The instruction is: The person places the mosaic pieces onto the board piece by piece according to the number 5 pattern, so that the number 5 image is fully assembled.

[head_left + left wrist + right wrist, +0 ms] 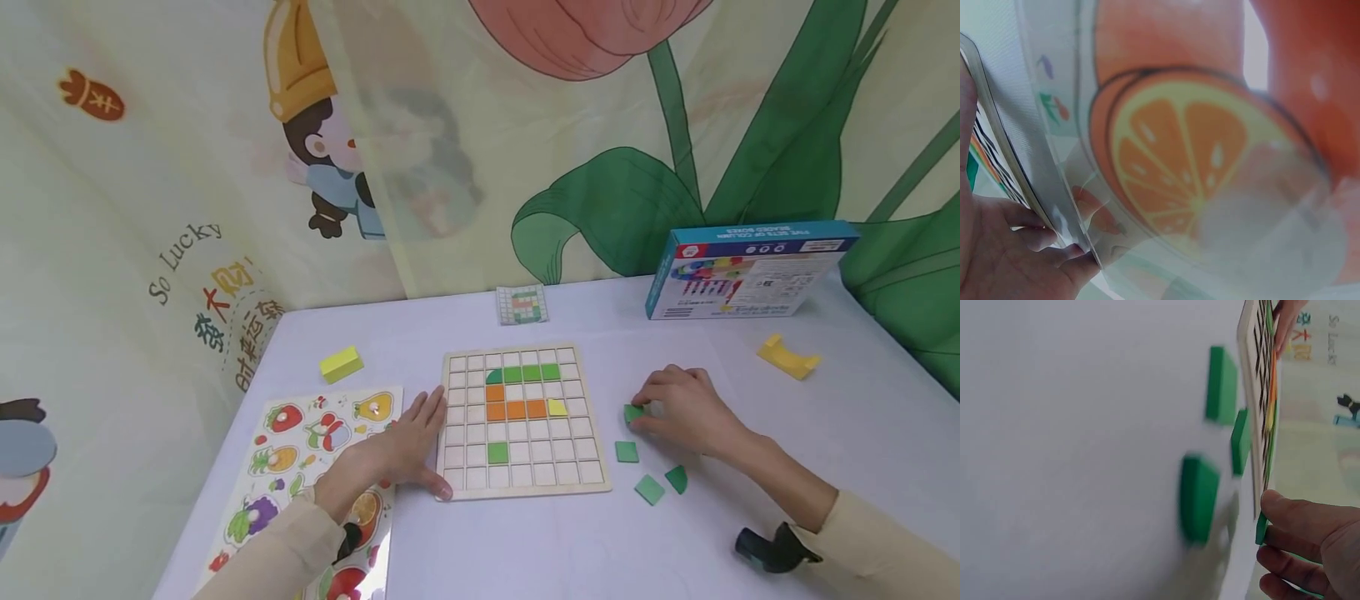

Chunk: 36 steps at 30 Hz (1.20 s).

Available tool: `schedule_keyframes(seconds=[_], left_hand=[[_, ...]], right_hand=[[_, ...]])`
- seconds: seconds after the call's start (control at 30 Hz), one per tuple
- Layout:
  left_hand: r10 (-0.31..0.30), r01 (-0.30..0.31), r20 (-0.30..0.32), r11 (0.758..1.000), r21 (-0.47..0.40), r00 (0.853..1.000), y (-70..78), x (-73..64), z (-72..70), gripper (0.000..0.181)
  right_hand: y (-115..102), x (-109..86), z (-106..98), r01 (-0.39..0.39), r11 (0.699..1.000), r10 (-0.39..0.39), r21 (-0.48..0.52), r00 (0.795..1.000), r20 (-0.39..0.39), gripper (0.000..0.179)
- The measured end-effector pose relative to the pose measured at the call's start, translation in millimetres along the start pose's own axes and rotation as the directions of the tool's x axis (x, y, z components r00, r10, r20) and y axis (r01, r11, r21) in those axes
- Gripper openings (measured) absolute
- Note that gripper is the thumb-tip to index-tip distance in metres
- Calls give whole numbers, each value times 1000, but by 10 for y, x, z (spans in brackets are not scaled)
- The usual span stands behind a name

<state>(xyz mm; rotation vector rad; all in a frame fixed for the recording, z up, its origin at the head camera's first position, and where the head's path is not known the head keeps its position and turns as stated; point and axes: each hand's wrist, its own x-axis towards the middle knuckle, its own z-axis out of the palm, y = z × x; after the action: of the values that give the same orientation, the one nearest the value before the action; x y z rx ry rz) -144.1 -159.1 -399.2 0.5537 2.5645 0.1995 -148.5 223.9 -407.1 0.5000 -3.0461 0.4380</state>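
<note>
A wooden grid board (525,483) lies on the white table, with orange, green and yellow tiles set in some of its squares. My left hand (405,442) rests against the board's left edge with the fingers extended and the thumb at the lower corner. To the right of the board, my right hand (686,408) pinches a green tile (1262,529) between thumb and fingers. Near it lie two loose green square tiles, one upper (627,452) and one lower (649,490), and a green tile with a rounded side (677,479).
A fruit picture sheet (258,492) lies partly under my left forearm. Behind it sits a yellow block (341,364). A small pattern card (522,305) lies beyond the board. A blue toy box (750,275) stands at the back right, near a yellow curved block (789,357).
</note>
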Motion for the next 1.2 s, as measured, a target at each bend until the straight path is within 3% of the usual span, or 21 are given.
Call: schedule_keyframes(seconds=[0.13,0.23,0.37,0.87,1.2], left_hand=[[1,-1,1,1000,0,1000,0,-11,-1,127],[3,-3,-1,1000,-2,1000,3,-7,1,127],[7,-7,-6,1000,-10,1000,6,-4,12,127],[4,-5,-14,1000,-18,1000,-7,-3,2,126],[-3,2,-11,1000,-30,1000,-3,-4,13,127]], right_hand=[[-264,125,59,105,994,-105,-8,994,-23,24],[-446,191,136,196,979,-199,-53,979,-44,25],[-613,234,246,262,962,-266,-74,962,-53,26],[-719,298,363,234,969,-240,-76,967,-87,29],[-691,276,349,198,978,-201,-64,979,-39,29]])
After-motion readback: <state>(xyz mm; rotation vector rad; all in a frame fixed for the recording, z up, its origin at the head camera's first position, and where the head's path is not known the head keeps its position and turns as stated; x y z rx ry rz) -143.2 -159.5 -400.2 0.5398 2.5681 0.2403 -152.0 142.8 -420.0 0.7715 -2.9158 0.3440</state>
